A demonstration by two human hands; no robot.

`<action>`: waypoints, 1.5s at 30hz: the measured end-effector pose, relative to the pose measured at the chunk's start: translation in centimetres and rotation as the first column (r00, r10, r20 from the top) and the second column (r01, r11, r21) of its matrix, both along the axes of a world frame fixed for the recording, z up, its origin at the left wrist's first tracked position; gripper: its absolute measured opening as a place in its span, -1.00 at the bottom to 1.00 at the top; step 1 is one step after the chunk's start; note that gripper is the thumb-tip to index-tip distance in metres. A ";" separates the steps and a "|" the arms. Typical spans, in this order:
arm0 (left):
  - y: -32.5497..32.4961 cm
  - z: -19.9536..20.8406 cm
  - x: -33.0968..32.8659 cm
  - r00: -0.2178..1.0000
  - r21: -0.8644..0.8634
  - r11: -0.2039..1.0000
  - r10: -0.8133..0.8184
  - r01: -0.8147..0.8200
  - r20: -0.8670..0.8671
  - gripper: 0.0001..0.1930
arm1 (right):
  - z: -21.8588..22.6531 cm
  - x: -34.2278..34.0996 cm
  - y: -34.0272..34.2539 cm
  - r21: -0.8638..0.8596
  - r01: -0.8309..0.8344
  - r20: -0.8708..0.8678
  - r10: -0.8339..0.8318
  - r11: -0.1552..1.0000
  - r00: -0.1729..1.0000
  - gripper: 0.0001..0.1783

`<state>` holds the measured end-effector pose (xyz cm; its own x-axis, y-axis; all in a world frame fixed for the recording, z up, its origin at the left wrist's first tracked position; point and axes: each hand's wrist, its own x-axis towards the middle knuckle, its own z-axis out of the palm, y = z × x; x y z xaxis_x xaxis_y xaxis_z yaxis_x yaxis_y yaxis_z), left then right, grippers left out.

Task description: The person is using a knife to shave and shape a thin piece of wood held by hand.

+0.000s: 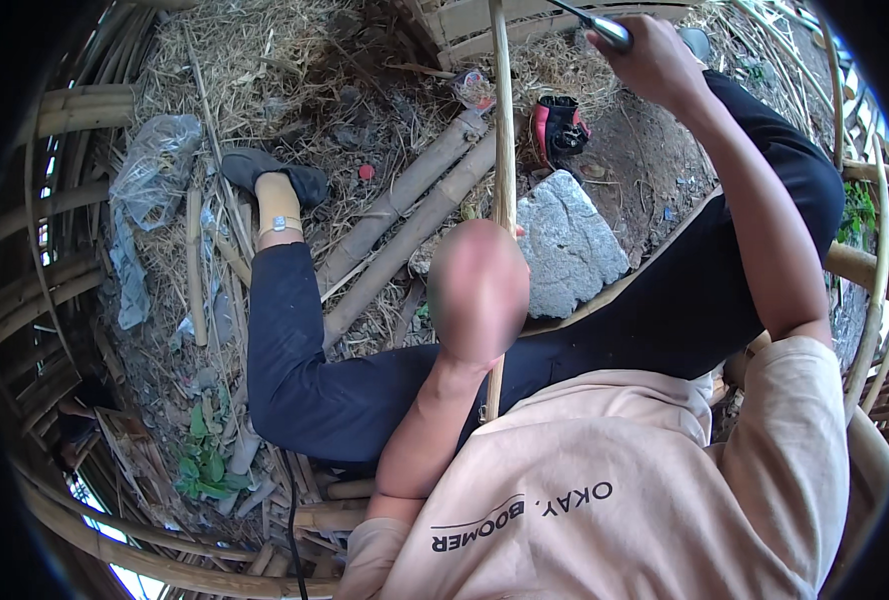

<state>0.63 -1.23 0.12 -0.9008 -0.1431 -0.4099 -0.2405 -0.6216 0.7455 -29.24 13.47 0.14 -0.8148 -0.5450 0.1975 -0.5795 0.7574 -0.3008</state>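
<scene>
A long, pale strip of split bamboo [503,120] runs upright through the middle of the view, its lower end against my shirt. My left hand [480,290] is closed around it above my lap; a blurred patch covers the fingers. Up at the far right, my right hand [655,65] grips a tool with a shiny grey handle [610,33]. Its thin dark part points up and left and runs out of the picture, so its kind is unclear. Just right of the bamboo strip, a flat-topped grey stone block [570,240] lies between my legs.
Thick bamboo poles [405,190] lie slanting on the straw-covered ground. A red and black object [559,130] sits beyond the stone. At the left are a crumpled clear plastic bag [157,170] and a green plant [205,465]. Bamboo slat walls [55,290] curve around the sides.
</scene>
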 end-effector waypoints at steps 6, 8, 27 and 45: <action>-1.8 -0.5 0.3 0.999 0.008 0.999 0.052 -0.052 0.000 -0.58 | 0.0 6.1 -2.5 0.044 -0.265 0.183 0.253 0.963 0.950 -0.81; -1.9 -0.3 0.3 0.998 -0.001 0.998 0.064 -0.064 -0.011 -0.58 | 0.4 7.2 -3.2 0.010 -0.355 0.242 0.342 0.935 0.908 -0.83; -2.2 -0.8 0.5 0.997 -0.025 0.999 0.036 -0.038 -0.064 -0.61 | -0.4 8.7 -3.9 0.006 -0.414 0.309 0.392 0.910 0.866 -0.87; -0.7 -0.5 -0.3 0.997 -0.023 0.997 0.075 -0.074 0.028 -0.64 | 0.2 5.2 -2.5 0.088 -0.197 0.188 0.178 0.976 0.966 -0.82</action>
<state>0.35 -1.92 -0.38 -0.8754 -0.2186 -0.4311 -0.2154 -0.6219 0.7529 -23.99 10.93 0.29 -0.7125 -0.7016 -0.0084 -0.6587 0.6730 -0.3365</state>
